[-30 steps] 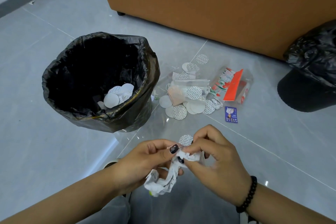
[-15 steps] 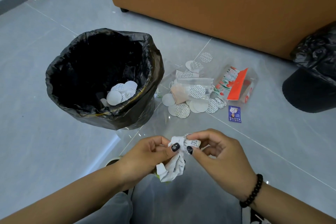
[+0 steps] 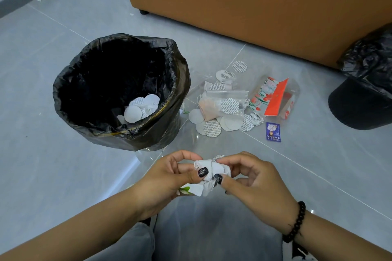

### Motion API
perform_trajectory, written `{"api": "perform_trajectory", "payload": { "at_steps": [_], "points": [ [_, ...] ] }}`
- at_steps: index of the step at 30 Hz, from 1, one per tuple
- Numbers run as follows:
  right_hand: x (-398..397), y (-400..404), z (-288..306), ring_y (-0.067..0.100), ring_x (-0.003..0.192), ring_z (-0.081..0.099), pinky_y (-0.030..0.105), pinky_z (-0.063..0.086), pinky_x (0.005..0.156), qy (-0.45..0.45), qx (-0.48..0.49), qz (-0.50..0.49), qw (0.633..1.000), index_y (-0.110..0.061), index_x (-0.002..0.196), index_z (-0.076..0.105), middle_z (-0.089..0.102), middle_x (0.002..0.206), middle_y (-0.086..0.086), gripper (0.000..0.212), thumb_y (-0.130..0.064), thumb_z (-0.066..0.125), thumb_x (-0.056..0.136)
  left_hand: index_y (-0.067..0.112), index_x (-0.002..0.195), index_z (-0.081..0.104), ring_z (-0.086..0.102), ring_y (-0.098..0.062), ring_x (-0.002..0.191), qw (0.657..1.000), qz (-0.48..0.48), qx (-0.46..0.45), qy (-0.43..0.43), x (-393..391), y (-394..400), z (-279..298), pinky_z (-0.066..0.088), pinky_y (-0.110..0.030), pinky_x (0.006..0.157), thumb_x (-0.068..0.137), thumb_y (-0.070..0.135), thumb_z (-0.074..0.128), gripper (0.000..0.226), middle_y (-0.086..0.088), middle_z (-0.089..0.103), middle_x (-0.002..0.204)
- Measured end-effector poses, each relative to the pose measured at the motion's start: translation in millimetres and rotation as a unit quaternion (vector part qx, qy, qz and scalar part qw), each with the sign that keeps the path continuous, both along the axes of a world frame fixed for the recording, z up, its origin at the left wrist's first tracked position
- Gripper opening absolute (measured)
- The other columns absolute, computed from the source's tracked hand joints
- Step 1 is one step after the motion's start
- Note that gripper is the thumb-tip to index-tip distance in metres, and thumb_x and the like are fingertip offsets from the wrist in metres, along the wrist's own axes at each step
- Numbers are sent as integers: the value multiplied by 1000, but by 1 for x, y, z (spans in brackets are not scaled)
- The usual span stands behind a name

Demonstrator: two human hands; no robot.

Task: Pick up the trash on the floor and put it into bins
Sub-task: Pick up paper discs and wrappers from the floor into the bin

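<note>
- near the bottom, grey trouser legs [image 3: 212, 229] show between the two arms, and a black bead bracelet [image 3: 296, 221] sits on the right wrist.
- the left hand [image 3: 167, 176] and the right hand [image 3: 252, 178] meet over the floor, and each one pinches the same crumpled white paper [image 3: 210, 172] with thumb and fingers curled on it.
- a round white disc [image 3: 218, 157] peeks out just behind the paper, mostly hidden by the hands.
- a clear plastic sheet [image 3: 148, 155] lies flat on the grey floor [image 3: 42, 165] between the hands and the bin.
- the black bin [image 3: 118, 131] with its black bag stands to the left, and some white discs [image 3: 140, 110] lie inside it.
- just right of the bin is a pile of trash [image 3: 220, 108]: white discs, clear bags and a peach packet, all touching or overlapping.
- a small blue card [image 3: 273, 132] lies by the pile, and a red and white packet [image 3: 275, 97] lies behind it.
- a second black bin [image 3: 360, 101] stands far right, well apart.
- a big brown box shape [image 3: 254, 6] stands at the back.
</note>
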State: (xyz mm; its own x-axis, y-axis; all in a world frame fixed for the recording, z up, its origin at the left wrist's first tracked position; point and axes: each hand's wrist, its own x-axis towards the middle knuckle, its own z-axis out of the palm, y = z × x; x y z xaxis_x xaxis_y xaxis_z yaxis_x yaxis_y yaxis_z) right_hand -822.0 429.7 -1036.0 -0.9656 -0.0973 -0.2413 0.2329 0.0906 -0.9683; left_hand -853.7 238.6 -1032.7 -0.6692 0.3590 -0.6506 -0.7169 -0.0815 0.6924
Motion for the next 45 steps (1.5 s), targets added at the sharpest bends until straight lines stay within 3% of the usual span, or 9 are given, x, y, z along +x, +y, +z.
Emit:
{"api": "perform_trajectory", "payload": {
  "at_steps": [9, 11, 14, 18, 26, 30, 35, 41, 45],
  "points": [
    [2, 5, -7, 1, 76, 58, 13, 49, 68, 285, 215, 97, 929, -16, 93, 70, 56, 87, -6, 27, 2, 68, 74, 1, 111, 62, 69, -37, 98, 994, -57, 28, -86, 4, 0, 3, 59, -25, 64, 85, 29, 57, 39, -20, 71, 103],
    [4, 4, -8, 3, 79, 60, 14, 50, 70, 257, 198, 92, 942, -20, 92, 71, 55, 89, -10, 30, 2, 68, 72, 4, 103, 65, 71, -32, 95, 995, -56, 31, -72, 4, -2, 2, 59, -25, 67, 84, 22, 59, 27, -18, 72, 101],
    [4, 0, -2, 10, 82, 63, 23, 55, 69, 65, 97, 47, 992, -27, 86, 71, 59, 87, -10, 27, -8, 68, 67, -1, 105, 65, 72, -25, 87, 997, -25, 36, -57, 2, -4, 0, 59, -26, 69, 77, 11, 63, 30, -17, 72, 99],
    [-2, 1, 1, 16, 66, 64, 36, 58, 62, -155, -53, -13, 986, -15, 92, 67, 58, 78, 3, 24, -1, 72, 74, -6, 108, 59, 71, -24, 85, 997, -18, 50, -59, 2, -6, -2, 59, -28, 69, 75, -1, 64, 33, -18, 69, 96],
    [3, -4, 0, 10, 67, 66, 17, 54, 64, 48, 114, 35, 992, -18, 69, 73, 61, 86, -9, 21, 3, 76, 70, 4, 98, 58, 69, -27, 87, 996, -55, 26, -65, 2, -7, -3, 60, -32, 76, 80, 4, 66, 19, -18, 66, 98],
    [5, -4, 2, 10, 75, 65, 16, 52, 63, 93, 129, 46, 986, -25, 76, 72, 61, 88, -11, 19, -7, 77, 71, 4, 91, 59, 68, -32, 85, 990, -101, -56, 84, -9, -16, 12, 60, -35, 74, 78, -1, 71, 18, -29, 61, 102],
    [-1, 2, -1, 9, 73, 61, 14, 48, 65, 63, 139, 15, 988, -33, 81, 68, 61, 81, -13, 34, 1, 70, 77, 9, 89, 63, 69, -24, 77, 967, -68, -25, 242, -30, -33, 49, 58, -33, 68, 74, 3, 71, 18, -15, 69, 92],
    [3, 2, -13, 9, 71, 59, 9, 44, 61, 21, 180, 57, 982, -29, 74, 68, 60, 81, -13, 33, 3, 64, 78, 22, 100, 60, 70, -13, 75, 858, 169, -216, 435, -49, -43, 70, 57, -23, 68, 81, -2, 71, 33, 3, 71, 89],
    [5, 5, -25, 8, 74, 57, 8, 42, 63, -5, 211, 104, 972, -30, 74, 67, 59, 85, -12, 35, 4, 59, 79, 28, 103, 57, 68, -8, 84, 751, 161, -463, 442, -55, -58, 54, 55, -28, 79, 83, 15, 72, 28, 15, 68, 93]
  ]
}}
